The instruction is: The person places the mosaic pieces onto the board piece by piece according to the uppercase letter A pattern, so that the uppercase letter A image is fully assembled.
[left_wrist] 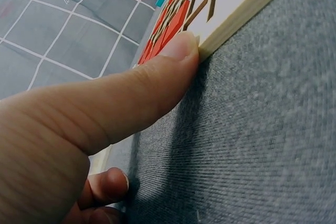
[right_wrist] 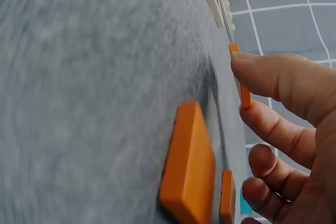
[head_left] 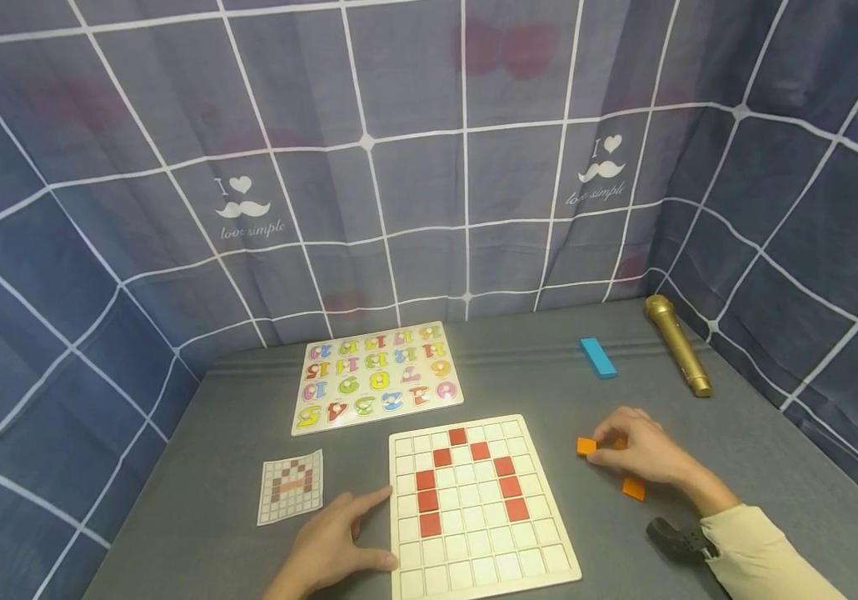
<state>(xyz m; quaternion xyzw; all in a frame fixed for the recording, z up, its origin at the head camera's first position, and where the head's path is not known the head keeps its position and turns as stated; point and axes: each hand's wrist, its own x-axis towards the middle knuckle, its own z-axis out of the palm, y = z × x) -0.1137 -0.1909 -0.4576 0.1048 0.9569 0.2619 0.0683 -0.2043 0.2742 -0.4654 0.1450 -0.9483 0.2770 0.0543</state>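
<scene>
My right hand (head_left: 641, 446) pinches an orange square tile (head_left: 586, 447) between thumb and index finger, to the right of the board. Two more orange tiles lie on the table by this hand; the nearer one (right_wrist: 188, 166) shows large in the right wrist view. A pale wooden grid board (head_left: 474, 508) holds several red tiles (head_left: 430, 524) set in an arch shape. On the board's left edge, my left hand (head_left: 335, 542) rests its thumb and index finger, both extended. In the left wrist view the thumb (left_wrist: 157, 80) touches the board's rim.
A small paper pattern card (head_left: 290, 487) lies left of the board. Behind it sits a number puzzle board (head_left: 376, 377). A blue block (head_left: 597, 357) and a gold microphone (head_left: 678, 346) lie at the back right. A black strap-like object (head_left: 676, 537) is beside the right sleeve.
</scene>
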